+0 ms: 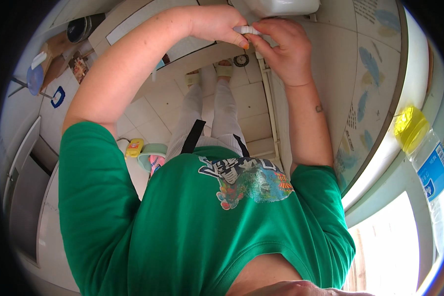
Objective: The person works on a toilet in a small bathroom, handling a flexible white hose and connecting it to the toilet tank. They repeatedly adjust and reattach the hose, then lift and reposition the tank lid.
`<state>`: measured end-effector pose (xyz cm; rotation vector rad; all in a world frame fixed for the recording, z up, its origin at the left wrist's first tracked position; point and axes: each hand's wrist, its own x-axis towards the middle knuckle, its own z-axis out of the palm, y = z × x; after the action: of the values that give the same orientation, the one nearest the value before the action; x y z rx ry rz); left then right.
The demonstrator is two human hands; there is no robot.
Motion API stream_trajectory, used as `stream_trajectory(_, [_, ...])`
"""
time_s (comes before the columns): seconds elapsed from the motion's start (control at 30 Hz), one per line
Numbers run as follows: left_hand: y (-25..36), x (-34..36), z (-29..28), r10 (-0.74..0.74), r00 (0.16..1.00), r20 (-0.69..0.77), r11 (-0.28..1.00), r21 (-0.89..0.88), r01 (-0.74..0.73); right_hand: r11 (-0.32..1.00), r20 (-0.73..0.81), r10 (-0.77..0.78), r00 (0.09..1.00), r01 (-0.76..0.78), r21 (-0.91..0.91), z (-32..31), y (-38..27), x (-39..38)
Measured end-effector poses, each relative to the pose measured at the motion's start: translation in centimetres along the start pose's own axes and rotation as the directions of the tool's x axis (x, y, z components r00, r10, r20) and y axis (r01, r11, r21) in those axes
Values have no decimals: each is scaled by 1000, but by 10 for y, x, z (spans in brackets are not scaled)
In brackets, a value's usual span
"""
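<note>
Both my hands meet at the top of the view, raised out in front of my body. Between them is a small white ribbed piece, like a screw cap (250, 30), with a pale grey end toward the left. My left hand (217, 23) is closed around that grey end, its thumb below; most of what it grips is hidden by the fingers. Pinching the ribbed white part from the other side is my right hand (287, 45), thumb under and fingers over. The two hands nearly touch at the fingertips.
A white rounded fixture (283, 6) sits just beyond my hands. At the right stands a clear bottle (426, 167) with a yellow top, near a feather-patterned panel (365, 74). A yellow package (134, 147) and a pale green tub (145, 159) are at left, above the tiled floor (150, 111).
</note>
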<state>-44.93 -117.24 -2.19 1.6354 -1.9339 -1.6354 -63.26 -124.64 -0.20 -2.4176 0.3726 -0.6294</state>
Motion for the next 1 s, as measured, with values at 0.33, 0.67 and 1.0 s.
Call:
stream_trajectory(0.33, [8,4,13,19,969,-245,1000,-1,-19,998,-5,51,999,-51,41,-1,7,-6])
stream_trajectory(0.67, [23,7,23,-71,914,-400,969,192,159,989,-9,138,990,-137,51,0,8,-9])
stream_trajectory(1.0, [9,-33,20,-7,903,-429,987,-148,-63,969,52,140,989,-148,200,-6,12,-10])
